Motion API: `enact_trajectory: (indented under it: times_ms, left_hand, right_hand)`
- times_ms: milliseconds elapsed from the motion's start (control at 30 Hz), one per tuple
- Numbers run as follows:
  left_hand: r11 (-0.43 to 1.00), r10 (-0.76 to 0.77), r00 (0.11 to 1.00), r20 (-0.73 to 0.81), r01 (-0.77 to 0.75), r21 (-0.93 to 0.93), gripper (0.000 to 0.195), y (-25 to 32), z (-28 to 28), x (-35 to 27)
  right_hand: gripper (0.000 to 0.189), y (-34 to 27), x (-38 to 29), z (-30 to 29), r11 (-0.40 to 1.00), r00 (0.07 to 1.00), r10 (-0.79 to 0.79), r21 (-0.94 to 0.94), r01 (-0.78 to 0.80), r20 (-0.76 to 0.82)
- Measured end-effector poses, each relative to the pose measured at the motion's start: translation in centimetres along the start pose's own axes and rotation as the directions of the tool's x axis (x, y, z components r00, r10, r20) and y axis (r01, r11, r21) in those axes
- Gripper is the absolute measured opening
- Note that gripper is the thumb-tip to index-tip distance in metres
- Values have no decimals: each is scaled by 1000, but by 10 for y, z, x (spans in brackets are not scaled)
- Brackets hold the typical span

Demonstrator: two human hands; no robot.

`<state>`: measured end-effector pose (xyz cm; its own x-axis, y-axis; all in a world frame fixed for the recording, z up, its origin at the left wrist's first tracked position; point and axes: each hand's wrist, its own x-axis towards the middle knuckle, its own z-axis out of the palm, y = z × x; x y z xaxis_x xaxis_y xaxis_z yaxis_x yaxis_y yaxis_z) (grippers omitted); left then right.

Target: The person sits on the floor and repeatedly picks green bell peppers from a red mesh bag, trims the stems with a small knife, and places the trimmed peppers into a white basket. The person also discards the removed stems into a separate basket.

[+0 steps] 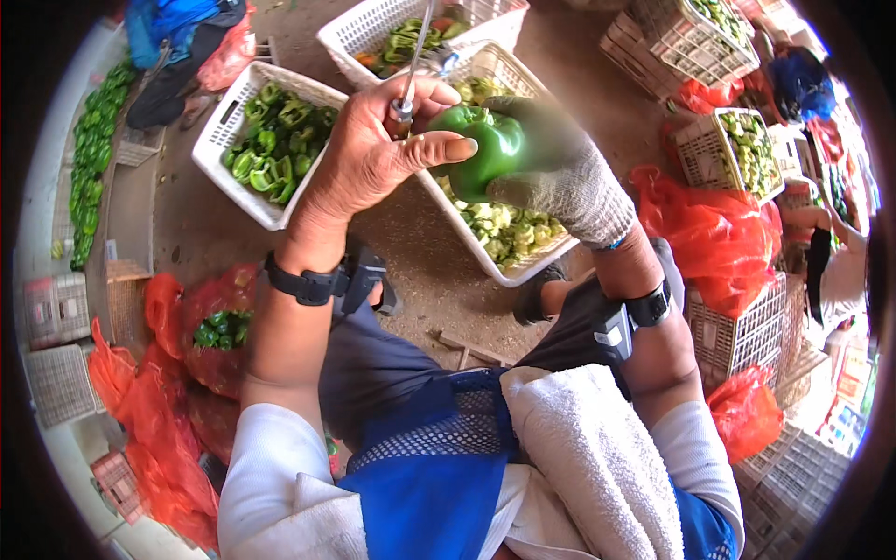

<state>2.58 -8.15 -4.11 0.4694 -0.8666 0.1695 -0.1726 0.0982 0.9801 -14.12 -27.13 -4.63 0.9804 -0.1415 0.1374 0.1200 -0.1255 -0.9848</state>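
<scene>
My bare left hand [367, 150] grips the dark handle of a thin-bladed metal tool [413, 66], its shaft pointing up and away. The left thumb lies against a whole green bell pepper [483, 150], stem side up. My right hand [574, 175], in a grey knitted glove, holds the pepper from the right; part of this glove is blurred. Below the hands a white plastic crate [505, 280] holds pale green pieces. Left of it, another white crate [210, 164] holds cut green peppers. A third white crate [343, 52] behind holds green pieces and some orange ones.
Red mesh sacks [224, 367], one with green peppers, lie at left near stacked crates [63, 385]. Green peppers [91, 175] line the left wall side. At right are crates [742, 336] under red plastic bags [707, 224]. Other people sit at upper left and far right.
</scene>
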Motion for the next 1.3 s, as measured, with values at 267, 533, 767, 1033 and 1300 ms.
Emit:
enact_trajectory:
  times_ms: [267,533,767,1033,1300]
  left_hand:
    - [978,44,998,42,-35,-206,55,-34,37,20]
    - [990,132,978,-165,-121,73,20,-33,38,17]
    - [998,29,985,169,-39,57,10,-37,27,-14]
    - [956,-36,996,82,10,292,18,-36,29,-14]
    - [913,-13,999,29,0,409,13,-52,37,-4]
  right_hand:
    - [89,19,-7,-29,991,1000,-6,-134,6,-2]
    - [83,19,-2,-9,950,950,27,-288,-121,-310]
    - [87,31,8,-4,995,946,-12,93,45,-325]
    - [86,16,13,7,982,951,-113,-179,63,-288]
    - [72,9,7,16,967,902,242,167,-193,-357]
